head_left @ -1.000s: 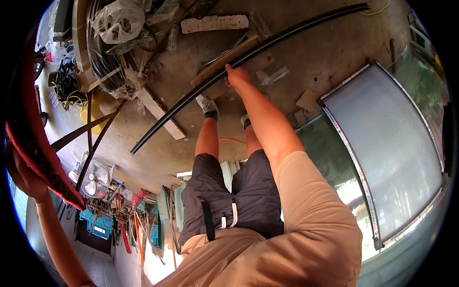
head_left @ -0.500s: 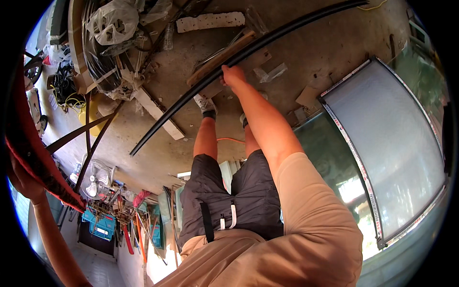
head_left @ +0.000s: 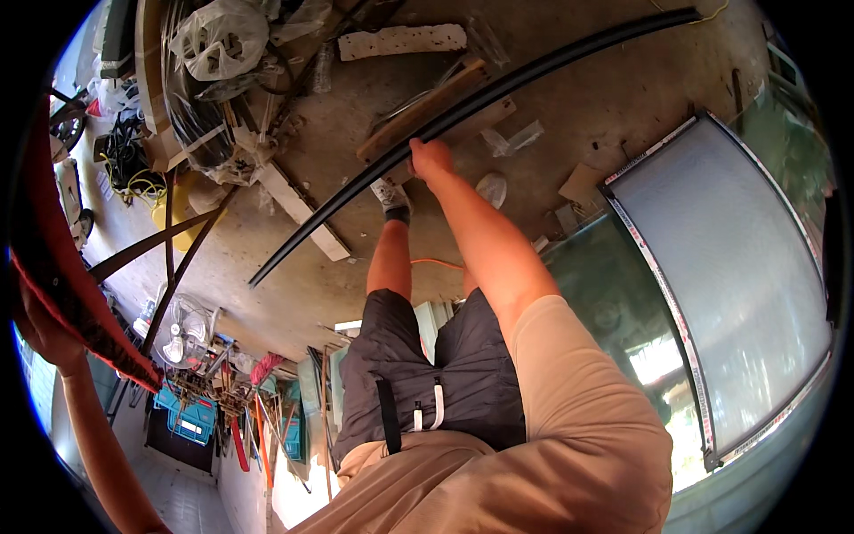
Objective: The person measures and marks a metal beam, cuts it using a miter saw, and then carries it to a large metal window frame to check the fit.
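Observation:
A long, thin black strip (head_left: 334,200) runs slantwise across the view, from near my legs at the left to the far right. My right hand (head_left: 431,160) is closed around it near its middle, above the floor. At the far left, my left hand (head_left: 52,334) rests against a red covered surface with a dark edge (head_left: 76,298). Its fingers lie in shadow and partly behind that edge, so their grip is hidden. Dark, thin legs (head_left: 169,240) stand beneath the red surface.
A framed pale panel (head_left: 712,267) leans at the right. White blocks (head_left: 400,42), a wooden board (head_left: 418,111) and plastic scraps (head_left: 514,140) lie on the floor. Plastic-wrapped coils (head_left: 200,116), a fan (head_left: 185,329), a blue crate (head_left: 189,416) and tools crowd the left.
My right hand has come slightly nearer to me, and the black strip with it. My right foot has gone out of sight behind my arm. The left hand stays at the red surface.

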The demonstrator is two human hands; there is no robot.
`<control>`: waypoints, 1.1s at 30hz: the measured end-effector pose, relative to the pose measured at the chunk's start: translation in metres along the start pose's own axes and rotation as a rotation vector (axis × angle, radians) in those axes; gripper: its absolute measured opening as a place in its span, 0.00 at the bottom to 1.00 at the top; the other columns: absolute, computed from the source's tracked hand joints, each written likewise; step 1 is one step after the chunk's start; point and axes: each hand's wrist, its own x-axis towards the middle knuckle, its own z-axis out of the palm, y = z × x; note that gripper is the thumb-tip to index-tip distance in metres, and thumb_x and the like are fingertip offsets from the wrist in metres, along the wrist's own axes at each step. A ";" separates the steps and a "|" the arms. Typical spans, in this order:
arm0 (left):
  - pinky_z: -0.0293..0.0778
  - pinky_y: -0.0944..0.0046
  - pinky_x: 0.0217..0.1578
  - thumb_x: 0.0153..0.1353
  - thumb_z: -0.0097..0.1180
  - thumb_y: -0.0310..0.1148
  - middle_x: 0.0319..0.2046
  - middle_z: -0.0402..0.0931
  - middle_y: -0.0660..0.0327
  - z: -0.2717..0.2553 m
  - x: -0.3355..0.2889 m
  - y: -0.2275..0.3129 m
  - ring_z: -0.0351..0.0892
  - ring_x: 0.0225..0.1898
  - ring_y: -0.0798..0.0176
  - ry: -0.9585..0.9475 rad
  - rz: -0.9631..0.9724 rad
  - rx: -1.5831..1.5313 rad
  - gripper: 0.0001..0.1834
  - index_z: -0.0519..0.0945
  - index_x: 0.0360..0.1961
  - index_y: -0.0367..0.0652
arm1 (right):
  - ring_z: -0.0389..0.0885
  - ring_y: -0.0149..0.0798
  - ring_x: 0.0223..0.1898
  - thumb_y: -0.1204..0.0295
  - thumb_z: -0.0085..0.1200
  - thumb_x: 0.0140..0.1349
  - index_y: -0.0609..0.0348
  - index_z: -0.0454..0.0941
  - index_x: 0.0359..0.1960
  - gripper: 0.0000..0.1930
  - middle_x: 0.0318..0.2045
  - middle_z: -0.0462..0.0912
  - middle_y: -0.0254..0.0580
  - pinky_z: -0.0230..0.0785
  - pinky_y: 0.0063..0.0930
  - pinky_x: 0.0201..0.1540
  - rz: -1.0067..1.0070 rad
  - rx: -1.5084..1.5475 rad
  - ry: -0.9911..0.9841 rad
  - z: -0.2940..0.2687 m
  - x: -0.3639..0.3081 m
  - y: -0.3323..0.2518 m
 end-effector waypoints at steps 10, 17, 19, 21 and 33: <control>0.79 0.53 0.56 0.51 0.78 0.44 0.56 0.84 0.52 0.000 0.010 0.010 0.85 0.53 0.48 0.019 0.018 -0.008 0.42 0.77 0.66 0.38 | 0.86 0.42 0.22 0.50 0.49 0.70 0.62 0.81 0.19 0.29 0.18 0.84 0.44 0.79 0.39 0.34 0.036 -0.201 0.091 0.036 0.022 0.015; 0.79 0.53 0.57 0.53 0.77 0.40 0.56 0.84 0.51 -0.003 0.013 0.006 0.86 0.54 0.49 0.009 0.011 -0.042 0.40 0.76 0.66 0.37 | 0.86 0.42 0.21 0.42 0.53 0.71 0.62 0.81 0.21 0.33 0.17 0.83 0.42 0.78 0.39 0.30 -0.014 -0.256 0.092 0.043 0.023 0.014; 0.79 0.54 0.57 0.54 0.76 0.36 0.57 0.84 0.50 -0.002 0.014 -0.009 0.86 0.54 0.49 -0.008 0.009 -0.065 0.39 0.76 0.66 0.36 | 0.85 0.42 0.21 0.43 0.54 0.71 0.62 0.81 0.21 0.33 0.17 0.83 0.42 0.76 0.39 0.27 -0.020 -0.167 0.100 0.046 0.034 0.022; 0.80 0.54 0.58 0.55 0.74 0.33 0.58 0.83 0.49 -0.005 0.014 -0.012 0.86 0.55 0.49 -0.022 0.002 -0.075 0.38 0.75 0.67 0.36 | 0.85 0.42 0.21 0.43 0.55 0.71 0.63 0.81 0.21 0.33 0.18 0.82 0.42 0.76 0.38 0.25 -0.022 -0.108 0.077 0.050 0.036 0.026; 0.65 0.51 0.69 0.77 0.49 0.28 0.65 0.73 0.48 0.005 0.035 0.029 0.72 0.67 0.44 0.109 -0.009 -0.034 0.19 0.75 0.65 0.36 | 0.83 0.39 0.21 0.43 0.58 0.69 0.63 0.81 0.24 0.31 0.22 0.83 0.43 0.76 0.36 0.25 0.054 -0.011 -0.009 0.004 -0.006 0.009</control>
